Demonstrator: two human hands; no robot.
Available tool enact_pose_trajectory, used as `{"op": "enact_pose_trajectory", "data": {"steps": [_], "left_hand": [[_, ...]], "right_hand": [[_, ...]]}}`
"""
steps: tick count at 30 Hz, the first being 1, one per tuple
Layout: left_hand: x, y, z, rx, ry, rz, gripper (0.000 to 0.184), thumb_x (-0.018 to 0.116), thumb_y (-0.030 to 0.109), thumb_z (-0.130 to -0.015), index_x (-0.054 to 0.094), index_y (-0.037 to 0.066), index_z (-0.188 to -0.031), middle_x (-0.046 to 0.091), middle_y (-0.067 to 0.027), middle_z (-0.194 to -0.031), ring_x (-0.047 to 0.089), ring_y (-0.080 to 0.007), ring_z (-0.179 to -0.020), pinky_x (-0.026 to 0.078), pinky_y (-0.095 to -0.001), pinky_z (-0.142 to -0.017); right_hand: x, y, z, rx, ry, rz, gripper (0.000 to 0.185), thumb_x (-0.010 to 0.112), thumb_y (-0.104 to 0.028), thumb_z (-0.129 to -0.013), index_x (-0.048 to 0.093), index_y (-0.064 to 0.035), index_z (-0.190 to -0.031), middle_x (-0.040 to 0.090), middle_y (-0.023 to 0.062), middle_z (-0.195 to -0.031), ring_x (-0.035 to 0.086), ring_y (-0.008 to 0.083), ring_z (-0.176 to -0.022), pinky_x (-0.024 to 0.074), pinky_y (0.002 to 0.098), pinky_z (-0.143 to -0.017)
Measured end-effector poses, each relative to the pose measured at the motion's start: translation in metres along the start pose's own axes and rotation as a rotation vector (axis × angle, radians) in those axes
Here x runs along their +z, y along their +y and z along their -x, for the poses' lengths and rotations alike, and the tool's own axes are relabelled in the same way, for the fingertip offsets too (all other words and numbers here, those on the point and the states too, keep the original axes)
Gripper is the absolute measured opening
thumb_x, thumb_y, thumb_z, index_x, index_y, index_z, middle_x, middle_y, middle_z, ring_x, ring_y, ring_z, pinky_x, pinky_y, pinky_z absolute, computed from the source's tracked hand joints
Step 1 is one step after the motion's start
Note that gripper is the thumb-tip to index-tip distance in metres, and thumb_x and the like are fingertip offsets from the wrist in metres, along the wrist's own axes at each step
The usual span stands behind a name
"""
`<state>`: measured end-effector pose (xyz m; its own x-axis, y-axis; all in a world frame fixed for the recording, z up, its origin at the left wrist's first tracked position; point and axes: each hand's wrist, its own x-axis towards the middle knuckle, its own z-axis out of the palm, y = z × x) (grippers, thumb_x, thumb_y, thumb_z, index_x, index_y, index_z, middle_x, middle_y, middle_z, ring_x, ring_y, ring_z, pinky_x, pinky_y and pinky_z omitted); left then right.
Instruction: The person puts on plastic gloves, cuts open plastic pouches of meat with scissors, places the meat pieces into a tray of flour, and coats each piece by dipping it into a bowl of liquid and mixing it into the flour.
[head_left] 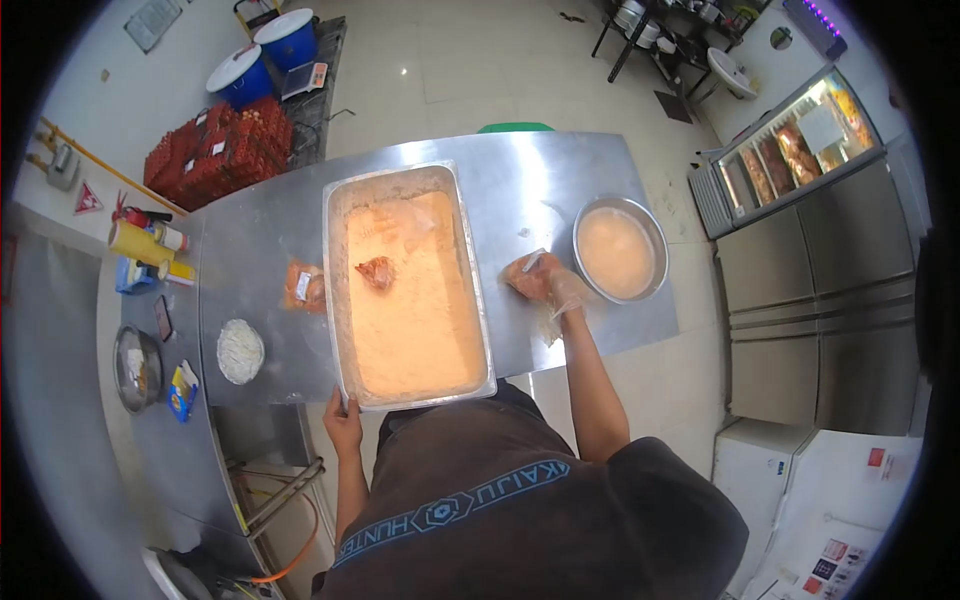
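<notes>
A large metal tray (477, 330) holds a layer of orange powder, with one reddish coated piece (376, 273) lying on it. My left hand (343, 420) grips the tray's near left corner. To the right of the tray, my right hand (566, 291), in a clear plastic glove, is on a plastic bag of reddish food (530, 275); its fingers are partly hidden by the glove's folds. Just beyond that hand stands a round metal bowl (664, 262) of cloudy orange liquid. A second packed bag with a white label (304, 287) lies left of the tray.
A bowl of white flour (240, 352), a phone (163, 317), a metal bowl (122, 375) and yellow rolls (140, 243) are on the left. Red egg trays (215, 150) and blue tubs (290, 42) stand behind. A display fridge (790, 150) is at the right.
</notes>
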<state>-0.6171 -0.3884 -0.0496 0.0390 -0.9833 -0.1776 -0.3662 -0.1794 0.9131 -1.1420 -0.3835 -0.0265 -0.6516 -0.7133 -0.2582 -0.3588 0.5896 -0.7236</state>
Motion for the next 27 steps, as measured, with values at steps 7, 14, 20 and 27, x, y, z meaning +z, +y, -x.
{"op": "enact_pose_trajectory", "data": {"steps": [7,14,20,27], "left_hand": [[-0.006,-0.006,-0.004,-0.056,-0.086,0.133,0.051,0.066,0.008,-0.095,0.047,-0.016,-0.136,0.061,-0.0221,-0.127,0.062,-0.0167,-0.102,0.051,-0.028,-0.085],[-0.003,-0.015,-0.006,0.01,-0.076,0.157,0.053,0.065,0.007,-0.096,0.045,-0.016,-0.139,0.059,-0.0225,-0.131,0.06,-0.0201,-0.114,0.048,-0.0303,-0.095],[-0.003,-0.011,-0.008,0.044,-0.089,0.144,0.052,0.063,0.005,-0.096,0.044,-0.017,-0.138,0.055,-0.0253,-0.137,0.055,-0.0233,-0.124,0.042,-0.0325,-0.105],[-0.004,-0.01,-0.008,0.039,-0.087,0.151,0.053,0.064,0.005,-0.095,0.043,-0.018,-0.138,0.054,-0.026,-0.137,0.054,-0.0238,-0.125,0.042,-0.0324,-0.105]], "right_hand": [[-0.011,-0.052,0.016,0.198,0.051,0.348,0.047,0.054,-0.048,-0.092,0.071,-0.0095,-0.114,0.07,0.0184,-0.115,0.066,0.032,-0.107,0.0482,0.0422,-0.092],[0.047,0.043,-0.04,0.324,0.207,0.256,0.06,0.062,-0.052,-0.084,0.068,-0.0049,-0.121,0.069,0.0195,-0.119,0.066,0.035,-0.109,0.0486,0.0395,-0.094],[0.045,0.033,-0.045,0.102,0.08,-0.084,0.051,0.059,-0.042,-0.084,0.07,-0.0016,-0.114,0.07,0.023,-0.112,0.068,0.0337,-0.105,0.0501,0.0391,-0.09],[0.059,0.01,-0.041,0.181,0.255,0.307,0.048,0.057,-0.044,-0.088,0.072,-0.0006,-0.102,0.071,0.0251,-0.101,0.071,0.0345,-0.097,0.0529,0.042,-0.086]]}}
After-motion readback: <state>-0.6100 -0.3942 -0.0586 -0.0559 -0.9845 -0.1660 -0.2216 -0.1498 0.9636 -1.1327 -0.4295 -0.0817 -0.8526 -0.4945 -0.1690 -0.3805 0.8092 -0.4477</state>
